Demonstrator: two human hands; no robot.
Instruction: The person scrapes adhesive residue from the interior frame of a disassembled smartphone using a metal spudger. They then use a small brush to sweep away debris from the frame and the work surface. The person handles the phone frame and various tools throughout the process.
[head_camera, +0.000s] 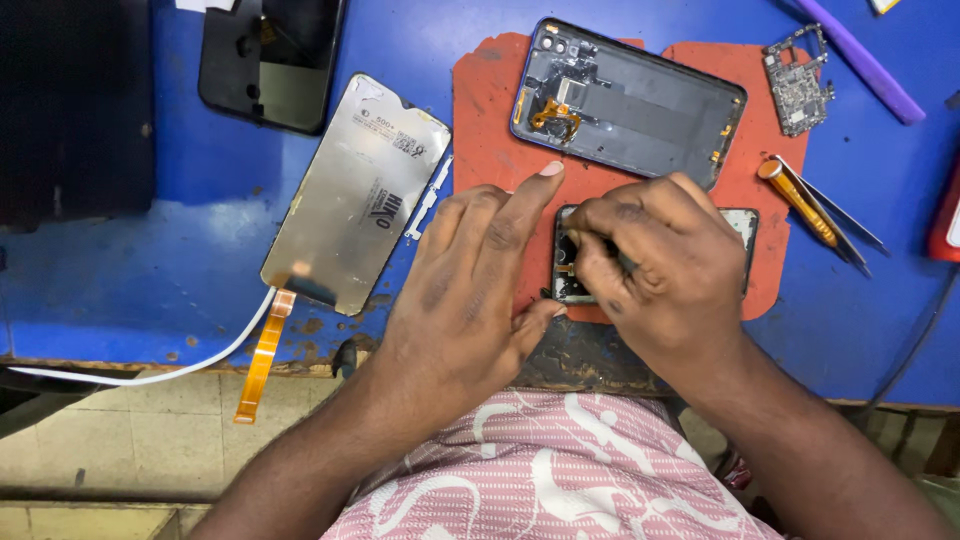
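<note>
Blue covers the worn surface (120, 290), and on it lies an orange-red work mat (490, 130) that carries a phone taken apart. At the mat's near edge sits a small phone frame part (745, 222), mostly hidden under the right hand (655, 265). That hand's fingers are bunched together over the part and seem to pinch a slim dark tool, though the tip is hidden, so what they clamp cannot be told for sure. The left hand (470, 290) rests beside it with fingers spread apart, forefinger stretched onto the mat, gripping nothing.

Judging by how things lie, the stripping is well advanced: the dark back housing (640, 110) lies open at the mat's far side, the display panel (355, 195) with its orange flex ribbon (262, 352) lies face down to the left, and the circuit board (797, 85) sits apart at the far right. Tweezers (835, 225) and a purple pry tool (865, 65) lie near. Reassembly appears not yet done.
</note>
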